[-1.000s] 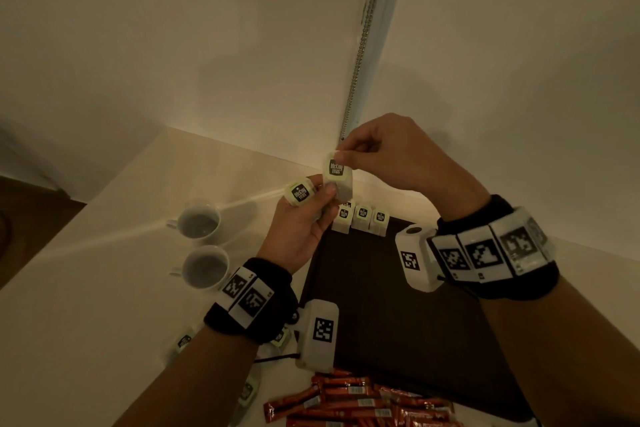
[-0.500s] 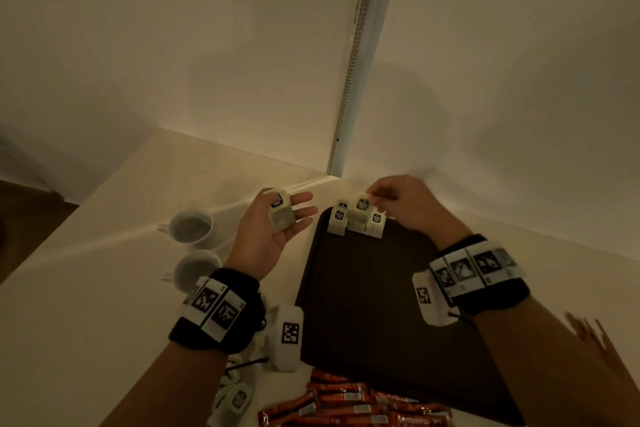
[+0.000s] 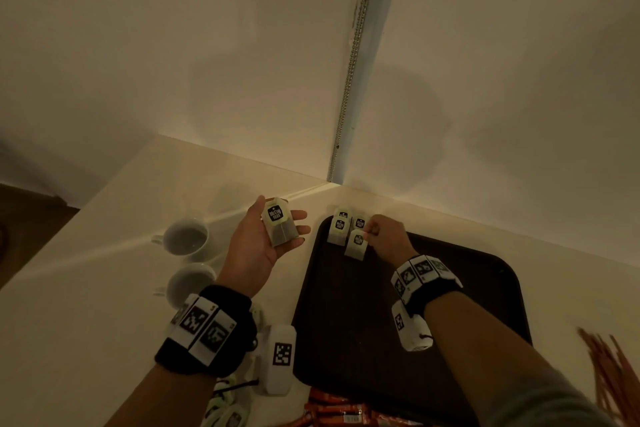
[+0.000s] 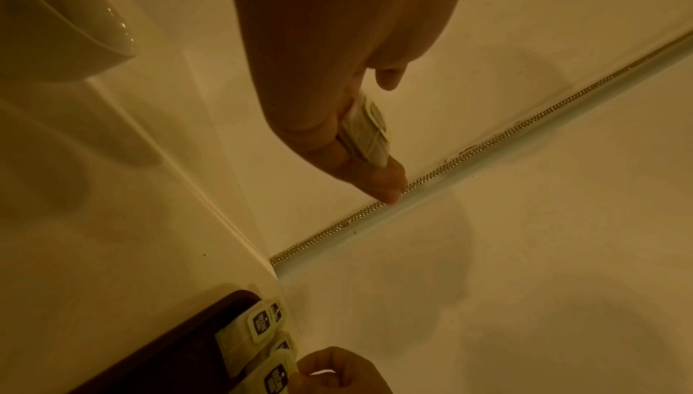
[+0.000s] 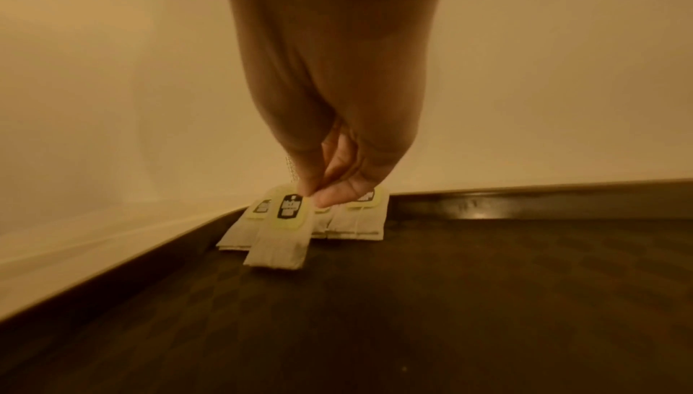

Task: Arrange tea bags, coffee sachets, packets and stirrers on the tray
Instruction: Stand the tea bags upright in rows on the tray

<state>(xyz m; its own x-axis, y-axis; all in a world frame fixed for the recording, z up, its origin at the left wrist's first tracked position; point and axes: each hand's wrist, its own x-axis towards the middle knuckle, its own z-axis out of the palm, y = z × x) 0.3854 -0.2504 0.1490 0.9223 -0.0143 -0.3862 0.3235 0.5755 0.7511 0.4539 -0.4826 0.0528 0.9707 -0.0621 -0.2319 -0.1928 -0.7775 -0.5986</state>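
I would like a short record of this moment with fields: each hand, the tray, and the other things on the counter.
left hand: the left hand lies palm up beside the tray, a tea bag resting on it
right hand: the right hand pinches the tag of the front tea bag
tray: the dark tray has a group of tea bags at its far left corner
cups: two white cups left of the tray
sachets: orange sachets at its near edge
stirrers: stirrers at its right

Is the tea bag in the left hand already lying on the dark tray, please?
No, the tea bag lies on the palm of the left hand, held above the counter beside the tray.
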